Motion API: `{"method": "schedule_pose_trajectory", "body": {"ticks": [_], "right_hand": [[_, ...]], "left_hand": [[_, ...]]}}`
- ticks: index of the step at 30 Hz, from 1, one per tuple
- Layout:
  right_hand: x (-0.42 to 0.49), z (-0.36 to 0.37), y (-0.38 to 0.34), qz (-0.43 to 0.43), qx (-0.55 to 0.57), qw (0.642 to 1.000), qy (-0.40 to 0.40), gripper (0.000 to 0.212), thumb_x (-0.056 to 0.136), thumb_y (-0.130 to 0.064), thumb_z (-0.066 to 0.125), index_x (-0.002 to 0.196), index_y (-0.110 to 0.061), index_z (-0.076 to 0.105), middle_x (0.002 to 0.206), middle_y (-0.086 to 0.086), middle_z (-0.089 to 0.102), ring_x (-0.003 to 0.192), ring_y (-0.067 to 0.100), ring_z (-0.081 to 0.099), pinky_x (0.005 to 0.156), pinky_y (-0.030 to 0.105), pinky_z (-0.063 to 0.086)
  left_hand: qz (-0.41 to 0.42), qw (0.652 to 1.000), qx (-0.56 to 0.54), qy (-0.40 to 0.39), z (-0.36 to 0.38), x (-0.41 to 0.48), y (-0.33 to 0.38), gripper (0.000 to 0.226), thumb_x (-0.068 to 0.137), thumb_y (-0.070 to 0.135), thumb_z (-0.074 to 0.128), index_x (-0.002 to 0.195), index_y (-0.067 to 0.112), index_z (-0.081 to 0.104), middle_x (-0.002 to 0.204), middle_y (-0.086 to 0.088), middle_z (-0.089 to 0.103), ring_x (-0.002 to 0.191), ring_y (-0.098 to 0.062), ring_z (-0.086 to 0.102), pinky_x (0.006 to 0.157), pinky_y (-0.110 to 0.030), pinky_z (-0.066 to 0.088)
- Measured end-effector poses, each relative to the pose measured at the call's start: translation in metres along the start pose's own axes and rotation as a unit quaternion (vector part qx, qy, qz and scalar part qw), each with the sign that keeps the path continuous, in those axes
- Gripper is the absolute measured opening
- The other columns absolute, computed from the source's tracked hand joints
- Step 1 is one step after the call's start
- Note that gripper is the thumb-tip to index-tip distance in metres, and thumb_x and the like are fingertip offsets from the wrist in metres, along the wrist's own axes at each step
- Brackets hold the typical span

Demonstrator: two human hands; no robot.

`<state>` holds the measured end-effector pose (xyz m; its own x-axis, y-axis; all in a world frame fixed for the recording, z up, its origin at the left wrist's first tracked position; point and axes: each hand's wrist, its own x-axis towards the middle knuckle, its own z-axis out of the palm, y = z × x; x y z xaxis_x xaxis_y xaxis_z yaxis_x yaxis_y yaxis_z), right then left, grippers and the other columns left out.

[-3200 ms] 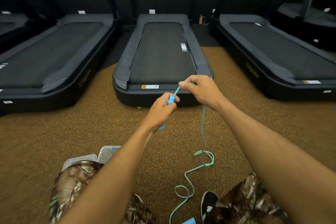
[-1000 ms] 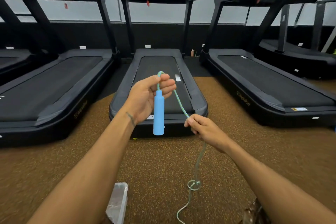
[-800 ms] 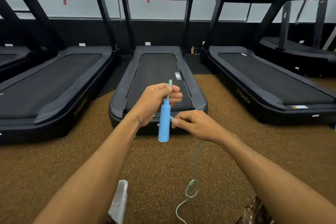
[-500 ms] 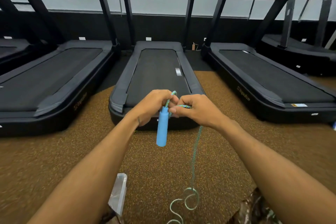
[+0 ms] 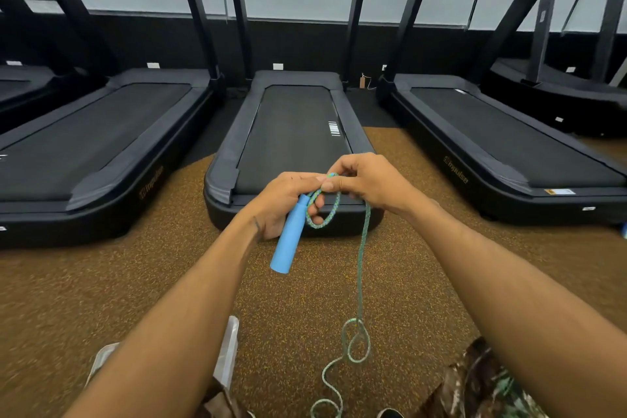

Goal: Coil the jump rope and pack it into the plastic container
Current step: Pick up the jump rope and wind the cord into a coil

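My left hand (image 5: 283, 202) grips the top of the jump rope's blue handle (image 5: 289, 241), which hangs tilted below the fist. A small loop of the green rope (image 5: 327, 210) lies against the left fingers. My right hand (image 5: 368, 181) pinches the rope at the top of that loop, touching the left hand. From the right hand the rope drops straight down to a tangle on the floor (image 5: 354, 343). The clear plastic container (image 5: 229, 349) sits on the floor at bottom left, mostly hidden behind my left forearm.
Three black treadmills stand in a row ahead, the middle one (image 5: 291, 132) just beyond my hands. The floor is brown speckled rubber (image 5: 84, 299). Camouflage-patterned trouser legs (image 5: 475, 387) show at the bottom edge.
My right hand came up from below to meet the left hand, laying one small loop of rope beside the handle. The handle now hangs tilted instead of vertical.
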<state>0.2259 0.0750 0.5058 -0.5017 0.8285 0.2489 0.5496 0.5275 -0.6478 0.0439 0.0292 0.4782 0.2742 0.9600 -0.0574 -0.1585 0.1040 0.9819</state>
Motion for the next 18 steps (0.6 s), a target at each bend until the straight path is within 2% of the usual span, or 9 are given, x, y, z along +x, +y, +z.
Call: {"method": "schedule_pose_trajectory", "body": {"ticks": [2,6,10,13,15,18], "right_hand": [[0.001,0.000,-0.002,0.022,0.084,0.996,-0.002,0.022,0.086,-0.034,0.075,0.082,-0.012,0.069,0.056,-0.009,0.061,0.045,0.003,0.045,0.045,0.016,0.036],[-0.001,0.007,0.000,0.045,0.232,0.971,-0.041,0.024,0.093,-0.030,0.067,0.073,-0.017,0.064,0.055,-0.008,0.056,0.044,0.005,0.035,0.042,0.016,0.028],[0.000,0.014,0.000,0.054,0.258,0.964,-0.040,0.019,0.095,-0.026,0.064,0.078,-0.018,0.065,0.054,-0.011,0.058,0.046,0.002,0.044,0.046,0.014,0.036],[0.000,0.018,0.001,0.045,0.292,0.955,-0.042,0.014,0.092,-0.025,0.067,0.079,-0.020,0.065,0.059,-0.009,0.058,0.047,0.003,0.040,0.046,0.015,0.033],[-0.001,0.022,0.002,0.038,0.320,0.945,-0.054,0.014,0.086,-0.029,0.069,0.078,-0.019,0.062,0.061,-0.008,0.056,0.047,0.002,0.039,0.046,0.016,0.032],[-0.003,0.021,0.003,0.024,0.326,0.942,-0.074,0.016,0.083,-0.030,0.069,0.082,-0.016,0.061,0.063,-0.005,0.055,0.046,0.002,0.040,0.045,0.016,0.033]], "left_hand": [[-0.019,1.000,-0.020,0.008,-0.003,-0.001,-0.001,0.031,0.100,0.018,0.054,0.112,-0.006,0.068,0.062,-0.004,0.053,0.048,-0.009,0.048,0.052,-0.025,0.051],[-0.024,0.999,-0.020,-0.028,-0.003,-0.007,-0.001,0.033,0.101,0.026,0.052,0.093,0.002,0.074,0.060,0.001,0.048,0.045,-0.005,0.041,0.050,-0.019,0.045],[-0.023,0.998,-0.040,-0.040,-0.004,-0.009,-0.002,0.035,0.102,0.027,0.049,0.097,0.003,0.074,0.061,-0.001,0.049,0.045,-0.007,0.042,0.051,-0.022,0.047],[-0.026,0.992,-0.097,-0.075,-0.004,-0.012,-0.003,0.033,0.097,0.024,0.052,0.092,0.001,0.074,0.064,-0.006,0.059,0.050,-0.013,0.055,0.060,-0.029,0.056],[-0.039,0.982,-0.150,-0.108,-0.004,-0.014,-0.004,0.032,0.093,0.020,0.053,0.089,-0.002,0.074,0.073,-0.011,0.069,0.059,-0.018,0.067,0.069,-0.031,0.060],[-0.058,0.975,-0.181,-0.114,-0.003,-0.017,-0.008,0.031,0.090,0.017,0.052,0.088,-0.004,0.074,0.077,-0.014,0.072,0.062,-0.020,0.071,0.069,-0.032,0.061]]}}
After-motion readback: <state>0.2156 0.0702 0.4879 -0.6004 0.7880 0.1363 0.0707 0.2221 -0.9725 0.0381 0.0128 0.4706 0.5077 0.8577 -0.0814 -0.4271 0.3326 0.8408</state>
